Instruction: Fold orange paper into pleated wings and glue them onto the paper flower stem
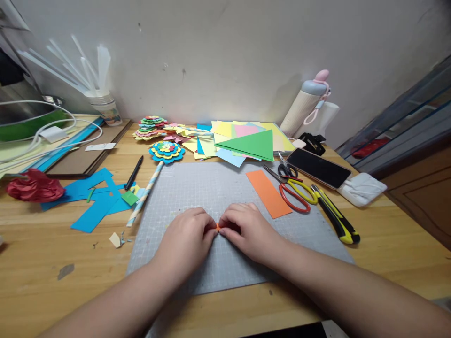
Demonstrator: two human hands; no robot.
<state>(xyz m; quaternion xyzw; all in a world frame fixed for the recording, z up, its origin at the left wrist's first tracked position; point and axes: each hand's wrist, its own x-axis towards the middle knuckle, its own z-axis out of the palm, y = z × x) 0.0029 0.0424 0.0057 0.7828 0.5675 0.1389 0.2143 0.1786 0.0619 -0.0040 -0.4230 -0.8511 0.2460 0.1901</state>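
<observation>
Slippage looks like the main risk to me: the orange scrap (pixel 217 227) is tiny and almost wholly hidden between the two sets of fingertips, so an uneven pinch could let it spring loose or crease crooked. A hard tug from either side might also tear it, since so little paper shows. The scissors (pixel 294 190) and the utility knife (pixel 338 220) lie close by at the right edge of the cutting mat (pixel 211 188), where a careless sweep of the right forearm could knock them.

The left hand (pixel 188 234) comes in from the lower left, knuckles up, its fingers curled narrow and closed on the scrap. The right hand (pixel 246 227) mirrors it from the lower right, thumb and forefinger pinched on the same scrap, the other fingers folded under. The hands meet at the fingertips, low over the grey mat just below the centre of the frame. An orange strip (pixel 268 192) lies flat on the mat, up and to the right of the right hand, apart from it
</observation>
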